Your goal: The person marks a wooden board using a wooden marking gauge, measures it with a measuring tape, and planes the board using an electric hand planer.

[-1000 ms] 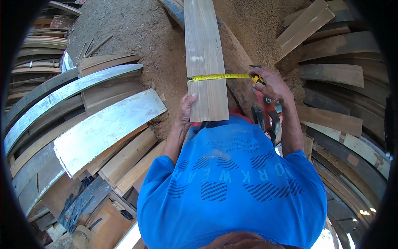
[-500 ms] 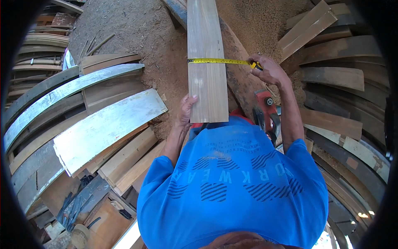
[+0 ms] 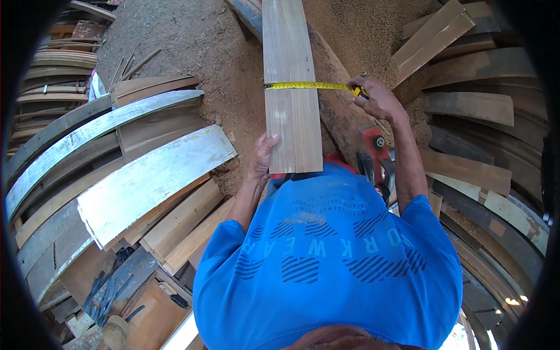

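Two wooden boards [image 3: 293, 128] lie side by side in front of me, their near ends close to my shirt. My left hand [image 3: 263, 153] grips the left edge of the boards near that end, thumb on top. My right hand [image 3: 376, 97] is closed around a yellow and black tape measure [image 3: 360, 92], out to the right of the boards. Its yellow blade [image 3: 303, 86] runs straight across both boards, the hook end at the left edge. Under the boards a thick, worn timber beam [image 3: 344, 87] slants away.
A red and black power tool [image 3: 376, 151] rests by my right forearm. White-painted planks [image 3: 157, 184] and other lumber are piled on the left. More stacked boards [image 3: 481, 70] line the right side. Sawdust [image 3: 361, 29] covers the ground ahead.
Almost nothing differs. The view has shifted very slightly; both hands, the boards and the extended tape stay in the same arrangement.
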Available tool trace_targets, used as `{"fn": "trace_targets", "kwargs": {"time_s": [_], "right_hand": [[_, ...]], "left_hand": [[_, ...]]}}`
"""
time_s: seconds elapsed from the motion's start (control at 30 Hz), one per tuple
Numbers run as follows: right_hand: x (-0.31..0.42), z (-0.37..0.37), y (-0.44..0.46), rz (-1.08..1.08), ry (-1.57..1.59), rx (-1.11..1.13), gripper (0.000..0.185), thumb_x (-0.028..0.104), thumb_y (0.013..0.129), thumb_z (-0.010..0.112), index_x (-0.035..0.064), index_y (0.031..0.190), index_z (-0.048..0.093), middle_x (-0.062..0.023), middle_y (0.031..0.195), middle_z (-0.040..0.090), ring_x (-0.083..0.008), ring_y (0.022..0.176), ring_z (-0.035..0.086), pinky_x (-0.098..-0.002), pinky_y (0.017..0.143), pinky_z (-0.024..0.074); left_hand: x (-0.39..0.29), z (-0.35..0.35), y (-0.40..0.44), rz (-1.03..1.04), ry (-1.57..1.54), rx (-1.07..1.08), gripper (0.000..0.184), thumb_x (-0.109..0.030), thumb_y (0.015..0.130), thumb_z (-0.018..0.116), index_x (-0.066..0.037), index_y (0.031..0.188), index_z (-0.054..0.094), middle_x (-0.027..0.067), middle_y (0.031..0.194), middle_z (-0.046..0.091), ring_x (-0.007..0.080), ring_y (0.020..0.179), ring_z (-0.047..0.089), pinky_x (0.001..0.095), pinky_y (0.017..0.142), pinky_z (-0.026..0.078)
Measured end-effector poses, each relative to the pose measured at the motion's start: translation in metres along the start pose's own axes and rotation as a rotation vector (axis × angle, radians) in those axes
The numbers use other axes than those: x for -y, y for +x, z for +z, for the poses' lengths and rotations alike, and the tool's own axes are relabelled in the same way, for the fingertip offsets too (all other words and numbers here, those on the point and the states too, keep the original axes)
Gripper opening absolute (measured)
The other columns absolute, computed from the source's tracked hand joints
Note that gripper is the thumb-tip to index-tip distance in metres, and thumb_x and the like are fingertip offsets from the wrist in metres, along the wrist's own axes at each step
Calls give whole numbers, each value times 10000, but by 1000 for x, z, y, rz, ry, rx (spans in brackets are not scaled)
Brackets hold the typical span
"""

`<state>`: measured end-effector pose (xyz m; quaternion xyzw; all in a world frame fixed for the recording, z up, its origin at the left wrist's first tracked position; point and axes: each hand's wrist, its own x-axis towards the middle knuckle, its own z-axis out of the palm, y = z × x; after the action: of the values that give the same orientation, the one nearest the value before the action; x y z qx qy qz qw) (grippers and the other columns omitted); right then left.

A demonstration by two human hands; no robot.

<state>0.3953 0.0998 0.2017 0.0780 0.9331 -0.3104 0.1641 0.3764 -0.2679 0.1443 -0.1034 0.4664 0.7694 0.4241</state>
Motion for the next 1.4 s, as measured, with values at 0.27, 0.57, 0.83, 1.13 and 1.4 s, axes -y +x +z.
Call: {"fn": "trace_targets", "kwargs": {"time_s": [0.27,0.57,0.83,1.13,1.4], "right_hand": [[-37,4,-40,65,512,-215,604,262,903,683,69,1445,498,-148,1279,633,-240,1117,618,-372,988,475],[-219,121,-223,803,319,-275,602,253,821,728,-17,1326,541,-183,1042,702,-255,892,687,-411,779,542],[-217,253,-363,1030,408,-239,566,306,760,784,23,1219,612,-184,1001,683,-260,802,681,-401,638,559],[-191,257,-356,873,269,-105,637,473,839,722,53,1306,615,-257,1197,672,-415,1087,653,-475,921,514],[-175,138,-295,820,-7,-223,472,415,922,628,42,1209,657,-255,1127,696,-419,1084,667,-487,914,518]], "left_hand": [[8,-8,3,-22,-143,20,542,-265,941,641,72,1351,532,181,1244,664,258,1105,684,391,993,544],[53,-63,32,29,-17,16,563,-340,942,665,2,1374,545,139,1255,669,258,1130,671,436,993,540],[76,-113,48,-49,291,-140,608,-499,939,679,-17,1303,610,111,1186,691,229,1051,686,382,933,549],[108,-129,76,-47,657,-370,806,-622,931,634,31,1388,512,174,1220,668,276,1079,666,435,922,546],[113,-105,75,180,805,-453,680,-586,998,517,35,1267,582,218,1138,684,281,989,671,428,892,519]]}}
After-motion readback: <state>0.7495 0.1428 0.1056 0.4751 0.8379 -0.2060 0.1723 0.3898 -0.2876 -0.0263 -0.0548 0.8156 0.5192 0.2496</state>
